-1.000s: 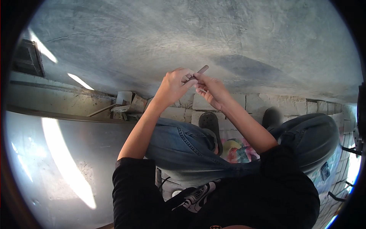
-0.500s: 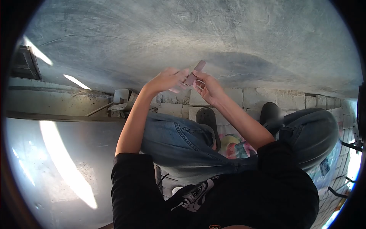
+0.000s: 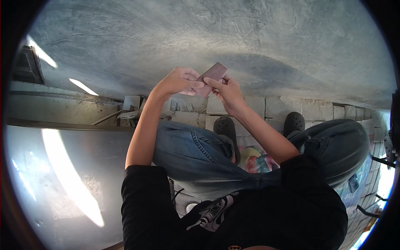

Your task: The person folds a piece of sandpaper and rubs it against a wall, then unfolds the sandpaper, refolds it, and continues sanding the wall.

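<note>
A flat, reddish-brown rectangle that looks like a folded piece of sandpaper [image 3: 214, 74] is held up in front of the grey wall. My right hand [image 3: 228, 92] grips its right side, thumb on the near face and fingers behind. At its lower left edge, my left hand [image 3: 182, 81] has thumb and curled fingers closed on the corner; the exact contact of the fingertips is partly hidden. Both hands are above the floor bricks, apart from the wall as far as I can tell.
The grey, scratched wall [image 3: 166, 37] spans the top. A shiny metal panel [image 3: 112, 166] lies at the left, with a small pile of white rubble [image 3: 132, 104] behind it. Pale bricks [image 3: 287, 107] line the wall's foot. My dark clogs [image 3: 225, 126] rest below my hands.
The sandpaper has turned so that its broad face shows instead of its narrow side. My left hand, blurred before, is now steady at its corner.
</note>
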Available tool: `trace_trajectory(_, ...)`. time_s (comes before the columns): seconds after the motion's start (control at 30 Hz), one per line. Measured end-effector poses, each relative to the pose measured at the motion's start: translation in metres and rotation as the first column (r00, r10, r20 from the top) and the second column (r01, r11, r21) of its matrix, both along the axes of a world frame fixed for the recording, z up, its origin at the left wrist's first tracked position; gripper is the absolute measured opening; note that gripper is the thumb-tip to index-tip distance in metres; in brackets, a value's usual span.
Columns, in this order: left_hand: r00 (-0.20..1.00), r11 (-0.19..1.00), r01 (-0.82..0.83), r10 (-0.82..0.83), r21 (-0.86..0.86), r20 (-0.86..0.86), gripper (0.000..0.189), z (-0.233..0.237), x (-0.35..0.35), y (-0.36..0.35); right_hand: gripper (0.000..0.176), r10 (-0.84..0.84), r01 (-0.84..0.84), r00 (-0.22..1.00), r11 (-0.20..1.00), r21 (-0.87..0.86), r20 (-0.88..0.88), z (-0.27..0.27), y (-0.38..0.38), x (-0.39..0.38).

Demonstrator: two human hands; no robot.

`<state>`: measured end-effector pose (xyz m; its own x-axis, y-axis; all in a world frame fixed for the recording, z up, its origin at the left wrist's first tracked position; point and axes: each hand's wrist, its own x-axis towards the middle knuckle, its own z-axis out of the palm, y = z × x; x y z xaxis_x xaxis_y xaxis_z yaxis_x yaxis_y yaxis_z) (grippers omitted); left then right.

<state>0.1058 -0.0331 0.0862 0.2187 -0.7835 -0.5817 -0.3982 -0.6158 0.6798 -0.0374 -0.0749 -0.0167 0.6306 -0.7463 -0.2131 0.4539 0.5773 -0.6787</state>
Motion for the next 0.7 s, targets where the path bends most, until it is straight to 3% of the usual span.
trace_trajectory(0.07, 1.0, 1.0, -0.02, 0.02, -0.004, 0.018, 0.039, 0.007, 0.004, 0.001, 0.02, 0.053, -0.052, 0.998, 0.998, 0.037, -0.032, 0.0, -0.003, -0.003)
trace_trajectory(0.13, 0.999, 0.999, -0.042, 0.043, -0.009, 0.034, 0.04, 0.01, 0.009, 0.003, 0.016, 0.153, -0.151, 0.988, 0.985, -0.08, 0.01, -0.002, -0.006, -0.003)
trace_trajectory(0.17, 0.999, 0.999, -0.037, 0.036, 0.012, 0.011, 0.041, 0.012, 0.011, 0.005, 0.016, 0.152, -0.151, 0.988, 0.985, -0.08, 0.01, -0.003, -0.004, -0.002)
trace_trajectory(0.23, 0.999, 0.999, -0.029, 0.03, 0.035, -0.014, 0.042, 0.014, 0.012, 0.005, 0.016, 0.006, -0.019, 0.999, 0.958, -0.285, -0.045, 0.006, 0.003, -0.002)
trace_trajectory(0.27, 0.999, 0.999, -0.027, 0.028, 0.035, -0.031, 0.041, 0.015, 0.012, 0.005, 0.016, 0.006, -0.019, 0.999, 0.959, -0.284, -0.047, 0.009, 0.005, -0.002)
trace_trajectory(0.33, 0.998, 0.999, -0.025, 0.027, 0.035, -0.05, 0.041, 0.018, 0.013, 0.006, 0.018, 0.042, -0.041, 0.998, 0.999, -0.026, 0.045, 0.014, 0.008, -0.002)
trace_trajectory(0.47, 0.999, 1.0, 0.002, -0.003, 0.022, 0.052, 0.038, 0.025, 0.017, 0.008, 0.018, 0.195, -0.181, 0.976, 0.973, 0.143, -0.092, 0.001, 0.008, 0.001)
trace_trajectory(0.57, 0.999, 1.0, -0.007, 0.006, 0.03, 0.04, 0.036, 0.025, 0.018, 0.01, 0.026, 0.244, -0.248, 0.969, 0.944, 0.216, 0.047, -0.002, 0.008, 0.002)
trace_trajectory(0.63, 1.0, 0.999, -0.014, 0.013, 0.035, 0.027, 0.036, 0.025, 0.019, 0.01, 0.028, 0.271, -0.355, 0.922, 0.878, 0.322, 0.277, 0.004, 0.004, -0.001)
trace_trajectory(0.7, 0.999, 0.999, -0.015, 0.017, 0.052, -0.04, 0.035, 0.023, 0.017, 0.009, 0.026, 0.243, -0.338, 0.917, 0.893, 0.298, 0.315, 0.01, 0.005, -0.003)
